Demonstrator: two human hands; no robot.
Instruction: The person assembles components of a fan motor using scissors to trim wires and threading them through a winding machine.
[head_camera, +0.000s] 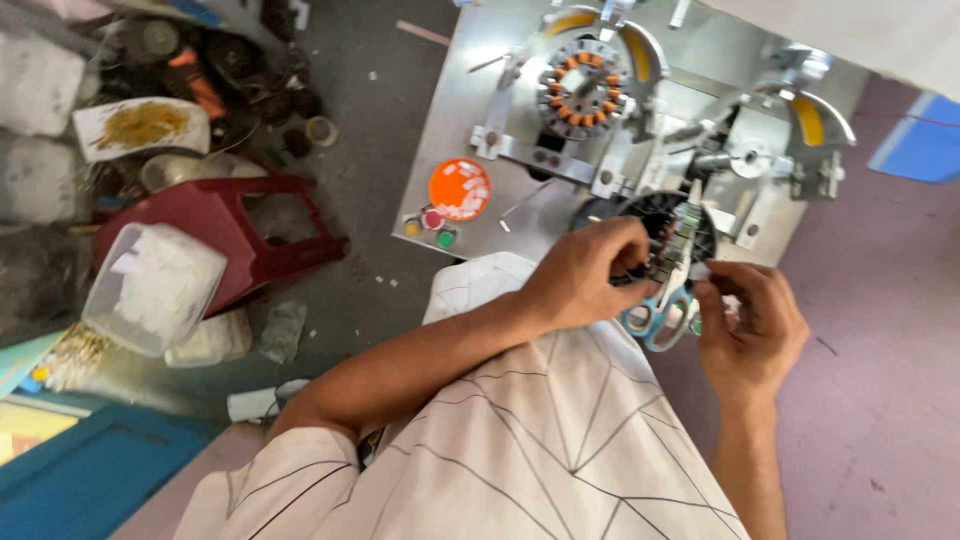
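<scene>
Fingers of the left hand (585, 275) curl closed around a black ring-shaped stator (672, 235) at the metal machine's edge; right hand (750, 325) pinches its lower rim beside blue-handled scissors (655, 318).

Single view, head-worn camera. Looks steeply down over wearer's own chest and forearms. Hands (660, 300) near, centre frame, close to lens. Metal desk (470, 120) just beyond, upper middle. Floor (380, 200) left, red stool (230, 230) farther off. Frame tilted, horizon skewed.
</scene>
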